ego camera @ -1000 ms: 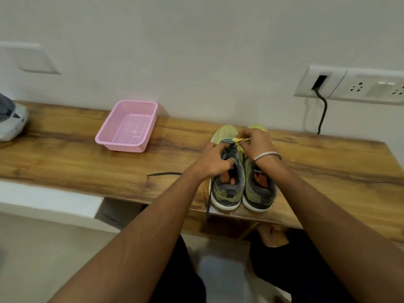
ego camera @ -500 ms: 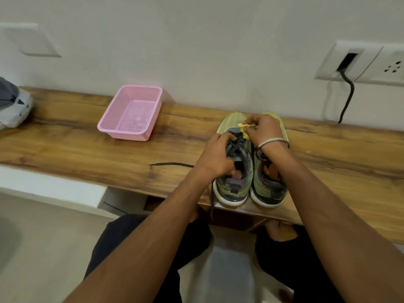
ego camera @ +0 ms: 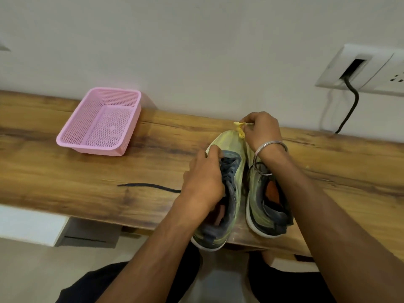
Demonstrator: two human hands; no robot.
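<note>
Two grey and yellow-green sneakers stand side by side on the wooden shelf (ego camera: 65, 178), heels at its front edge. My left hand (ego camera: 203, 182) grips the left shoe (ego camera: 231, 171) over its dark laces. My right hand (ego camera: 262, 132) is above the toe of the right shoe (ego camera: 260, 204) and pinches a small crumpled yellow piece (ego camera: 240, 131). A metal bangle is on my right wrist. A dark lace (ego camera: 148, 185) trails from the left shoe across the shelf to the left.
A pink mesh basket (ego camera: 72, 134) with nothing in it sits on the shelf at the left, near the wall. A white socket plate (ego camera: 371, 68) with a black cable (ego camera: 349, 106) is on the wall at the right. Below are my legs and the floor.
My right hand has lifted the yellow piece up and away from the left shoe's tongue toward the wall. The left hand keeps its hold on the left shoe. The view has shifted left.
</note>
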